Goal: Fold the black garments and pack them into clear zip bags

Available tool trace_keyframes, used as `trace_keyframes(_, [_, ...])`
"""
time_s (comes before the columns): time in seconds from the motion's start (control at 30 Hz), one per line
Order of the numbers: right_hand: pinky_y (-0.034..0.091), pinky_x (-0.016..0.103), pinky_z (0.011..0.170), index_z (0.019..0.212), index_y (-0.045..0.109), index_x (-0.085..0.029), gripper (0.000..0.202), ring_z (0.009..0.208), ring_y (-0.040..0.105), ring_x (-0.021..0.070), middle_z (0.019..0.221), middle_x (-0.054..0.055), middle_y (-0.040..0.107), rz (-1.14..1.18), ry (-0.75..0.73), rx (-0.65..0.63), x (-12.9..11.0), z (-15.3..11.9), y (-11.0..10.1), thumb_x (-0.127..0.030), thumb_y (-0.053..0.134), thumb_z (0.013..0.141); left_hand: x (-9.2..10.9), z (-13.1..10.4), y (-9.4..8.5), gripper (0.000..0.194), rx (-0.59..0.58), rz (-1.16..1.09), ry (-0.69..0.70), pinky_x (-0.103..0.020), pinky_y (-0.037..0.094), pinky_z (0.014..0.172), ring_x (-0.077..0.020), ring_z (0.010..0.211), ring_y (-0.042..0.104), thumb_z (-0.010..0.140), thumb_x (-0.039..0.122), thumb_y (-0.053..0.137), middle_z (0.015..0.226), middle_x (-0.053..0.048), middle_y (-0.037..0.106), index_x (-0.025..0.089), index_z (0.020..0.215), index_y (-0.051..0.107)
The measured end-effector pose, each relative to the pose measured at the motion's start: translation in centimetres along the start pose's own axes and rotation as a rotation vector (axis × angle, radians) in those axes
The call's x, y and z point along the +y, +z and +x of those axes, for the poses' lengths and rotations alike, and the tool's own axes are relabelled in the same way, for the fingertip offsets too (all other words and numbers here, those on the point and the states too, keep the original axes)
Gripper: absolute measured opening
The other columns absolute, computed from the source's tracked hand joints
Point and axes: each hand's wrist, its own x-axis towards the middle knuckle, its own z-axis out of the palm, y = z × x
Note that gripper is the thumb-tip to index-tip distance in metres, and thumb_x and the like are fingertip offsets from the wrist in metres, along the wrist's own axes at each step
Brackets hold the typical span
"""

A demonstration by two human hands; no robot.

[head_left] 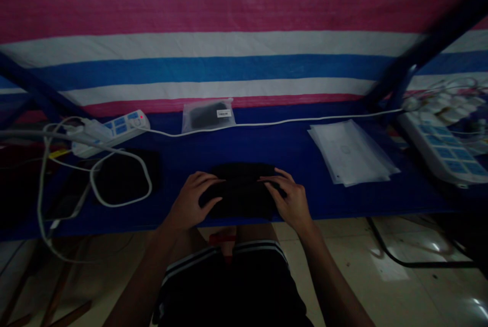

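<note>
A black folded cloth lies near the front edge of the blue table, its exact kind lost in the dim light. My left hand grips its left side, thumb below and fingers on top. On the opposite side, my right hand pinches the cloth with thumb and fingers, some fingertips hidden at its far edge. Behind the cloth sits a clear bag with a dark item and a white barcode label. Several flat, translucent plastic bags are stacked to the right of my right hand.
At the left stands a white power strip with plugs and looping white cables over a dark pouch-like item. One cord crosses the table's back. Another power strip, crowded with chargers, is at the right. A striped sheet hangs behind.
</note>
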Motion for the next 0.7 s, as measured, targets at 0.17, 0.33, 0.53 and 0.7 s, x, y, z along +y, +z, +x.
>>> trace_keyframes(0.17, [0.053,0.055,0.111,0.101,0.079,-0.027,0.02,0.101,0.077,0.0265,0.097,0.002,0.083,0.025,-0.04,-0.022,-0.25,-0.06,-0.09,-0.03,0.059,0.102,-0.36,-0.19,0.14,0.023,0.052,-0.004,0.028,-0.05,0.053,0.096,-0.0284,0.107,0.063,0.087,0.013,0.059,0.108,-0.008,0.074,0.023,0.103,0.072])
trace_keyframes(0.33, [0.05,0.055,0.112,0.107,0.077,-0.027,0.014,0.108,0.074,0.0248,0.11,0.004,0.08,0.022,-0.103,-0.076,-0.47,-0.14,-0.23,-0.031,0.065,0.099,0.3,-0.12,-0.29,0.023,0.152,-0.019,0.037,-0.047,0.053,0.096,-0.0271,0.108,0.06,0.085,0.011,0.058,0.108,-0.007,0.07,0.023,0.099,0.071])
trace_keyframes(0.53, [0.039,0.063,0.121,0.13,0.068,-0.024,0.045,0.146,0.05,0.0329,0.152,0.011,0.059,-0.09,-0.154,-0.209,-0.46,0.02,-0.29,-0.037,0.075,0.087,0.08,-0.08,-0.09,0.017,0.205,-0.086,0.023,-0.051,0.047,0.112,-0.027,0.129,0.059,0.096,0.016,0.053,0.129,-0.007,0.07,0.022,0.106,0.065])
trace_keyframes(0.7, [0.037,0.062,0.123,0.132,0.068,-0.025,0.048,0.145,0.052,0.032,0.154,0.011,0.058,-0.095,-0.155,-0.25,-0.05,0.05,0.02,-0.028,0.074,0.084,-0.25,-0.41,0.14,0.026,0.218,-0.099,-0.075,-0.044,0.052,0.108,-0.0248,0.122,0.066,0.1,0.021,0.05,0.127,-0.009,0.071,0.021,0.121,0.065])
